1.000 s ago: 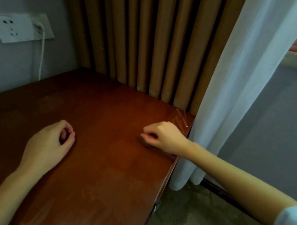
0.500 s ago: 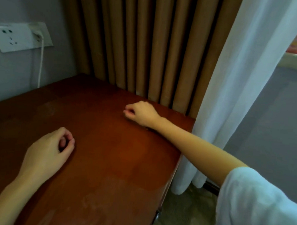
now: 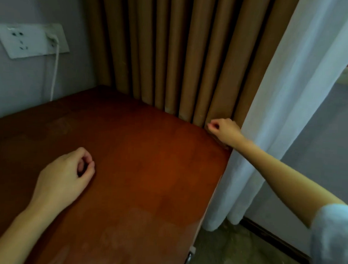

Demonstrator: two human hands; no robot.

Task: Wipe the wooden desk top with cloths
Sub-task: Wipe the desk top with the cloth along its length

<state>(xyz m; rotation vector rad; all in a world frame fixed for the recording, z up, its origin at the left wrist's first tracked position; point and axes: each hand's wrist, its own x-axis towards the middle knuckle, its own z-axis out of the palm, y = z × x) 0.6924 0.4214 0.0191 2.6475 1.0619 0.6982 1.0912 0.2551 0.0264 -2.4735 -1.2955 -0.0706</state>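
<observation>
The wooden desk top (image 3: 148, 170) fills the lower left of the head view, a reddish-brown board with dull smears near its front. It is tucked into a corner of the room. A grey wall (image 3: 23, 83) runs along its left side, and a brown pleated curtain (image 3: 172, 52) hangs down onto its far edge. A white socket plate (image 3: 32, 41) sits on the wall, and a white cable (image 3: 55, 68) drops from it behind the desk.

The left hand (image 3: 65, 177) rests on the board towards the near left. Its fingers are curled in loosely, with the thumb tip meeting the forefinger, and nothing shows in it. The right hand (image 3: 224, 131) is at the far right corner, touching the brown curtain. Its fingers are clenched, thumb against forefinger. Whether anything is pinched there I cannot tell. No cloth shows plainly in either hand.

The desk's right edge runs from that corner back towards the viewer. Just beside it hangs a white sheer curtain (image 3: 288, 96), reaching the mottled floor (image 3: 234, 256). The middle of the board lies bare between the two hands. A pale sleeve (image 3: 333, 236) covers the right upper arm.
</observation>
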